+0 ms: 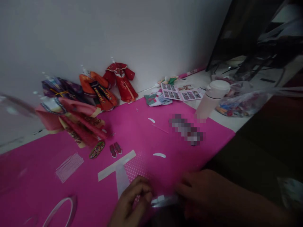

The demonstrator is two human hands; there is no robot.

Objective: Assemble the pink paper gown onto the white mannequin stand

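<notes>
My left hand (pixel 134 200) is at the lower middle, fingers curled, with a shiny clear plastic strip (pixel 165 200) at its fingertips. At the strip's other end is my right hand (pixel 201 190), dark and blurred, its fingers bent inward; whatever they hold is hidden. Just beyond the left hand lie a pale T-shaped piece of strips (pixel 117 165) and a white-dotted patch (pixel 136 165). A small white curved piece (pixel 159 155) rests farther out, with another curved piece (pixel 151 120) behind it. Two tiny dark red pointed pieces (pixel 115 149) lie left of these.
Small doll-size robes, one red (pixel 120 80), one orange (pixel 98 90) and one pink (pixel 68 116), stand along the wall on a pink mat (pixel 132 126). A pale bottle (pixel 210 97), an open leaflet (pixel 182 93) and a plastic bag (pixel 241 102) sit at the right. A white loop (pixel 59 209) lies front left.
</notes>
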